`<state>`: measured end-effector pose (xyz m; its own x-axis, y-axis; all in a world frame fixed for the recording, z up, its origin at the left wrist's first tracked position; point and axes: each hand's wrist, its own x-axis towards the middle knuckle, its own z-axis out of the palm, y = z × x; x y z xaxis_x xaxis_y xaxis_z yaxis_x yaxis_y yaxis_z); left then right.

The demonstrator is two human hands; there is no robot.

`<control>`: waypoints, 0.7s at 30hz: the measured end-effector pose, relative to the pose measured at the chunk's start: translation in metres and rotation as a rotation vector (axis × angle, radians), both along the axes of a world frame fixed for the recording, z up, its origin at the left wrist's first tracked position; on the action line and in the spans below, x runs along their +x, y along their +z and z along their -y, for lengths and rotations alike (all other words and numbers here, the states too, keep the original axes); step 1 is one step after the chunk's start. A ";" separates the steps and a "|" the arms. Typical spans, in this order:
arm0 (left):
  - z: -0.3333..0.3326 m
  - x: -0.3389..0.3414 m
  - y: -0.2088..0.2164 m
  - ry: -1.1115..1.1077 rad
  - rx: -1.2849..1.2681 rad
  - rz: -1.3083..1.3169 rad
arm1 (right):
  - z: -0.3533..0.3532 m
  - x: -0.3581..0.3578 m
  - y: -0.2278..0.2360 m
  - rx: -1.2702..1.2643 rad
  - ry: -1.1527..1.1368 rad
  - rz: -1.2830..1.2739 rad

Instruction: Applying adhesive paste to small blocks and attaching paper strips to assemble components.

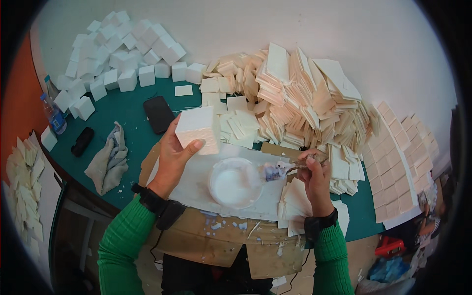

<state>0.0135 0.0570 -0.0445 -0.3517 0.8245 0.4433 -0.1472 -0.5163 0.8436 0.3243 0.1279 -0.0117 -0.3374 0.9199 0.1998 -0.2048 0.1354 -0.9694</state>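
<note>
A white foam cube (197,129) is held up by my left hand (175,147), the thumb on its near face and the fingers behind. That near face looks rough and slightly cream. My right hand (315,178) is closed round the handle of a glue-smeared brush (277,170). The brush's bristle end points left, over the right rim of a round tub (211,189) of white liquid (231,186), and is partly blurred. The tub stands on a white board (184,174) between my hands, below and to the right of the cube.
White foam cubes (128,78) are heaped at the back left, cream square sheets (275,73) at the back right. A phone (159,114), a cloth (109,160), a dark case (82,141) and a bottle (55,118) lie or stand at left. Tiled panels (393,182) rest at right; spotted cardboard (211,236) covers the near edge.
</note>
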 end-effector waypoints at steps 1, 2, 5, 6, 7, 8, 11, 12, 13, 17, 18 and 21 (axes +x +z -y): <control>0.001 0.000 0.000 -0.001 -0.005 -0.005 | 0.001 0.000 0.001 0.058 -0.023 0.005; 0.001 -0.001 0.001 -0.001 -0.010 -0.009 | 0.003 -0.001 0.001 0.117 -0.046 0.011; -0.001 0.001 -0.002 -0.006 -0.018 -0.011 | 0.008 -0.002 -0.002 0.197 -0.079 0.010; -0.001 0.000 -0.002 -0.004 -0.017 -0.009 | 0.009 -0.004 -0.003 0.222 -0.084 0.000; -0.001 0.000 -0.002 -0.002 -0.015 -0.008 | 0.010 -0.005 -0.004 0.249 -0.088 -0.010; 0.000 -0.001 -0.002 0.000 -0.013 -0.011 | 0.012 -0.006 -0.003 0.251 -0.087 -0.014; 0.001 0.000 -0.003 0.014 -0.007 -0.011 | 0.018 -0.007 -0.002 0.165 0.027 -0.053; 0.002 0.000 -0.003 0.014 -0.002 -0.014 | 0.018 -0.007 -0.002 0.170 0.027 -0.055; 0.002 0.001 -0.003 0.010 0.001 -0.018 | 0.018 -0.007 -0.004 0.171 0.017 -0.025; 0.003 0.001 -0.003 0.000 0.005 -0.031 | 0.013 -0.008 -0.007 0.203 -0.026 0.044; 0.003 0.001 -0.002 0.000 0.003 -0.037 | 0.012 -0.009 -0.008 0.233 -0.046 0.052; 0.003 0.000 -0.002 -0.002 0.005 -0.043 | 0.013 -0.014 -0.009 0.301 -0.085 0.055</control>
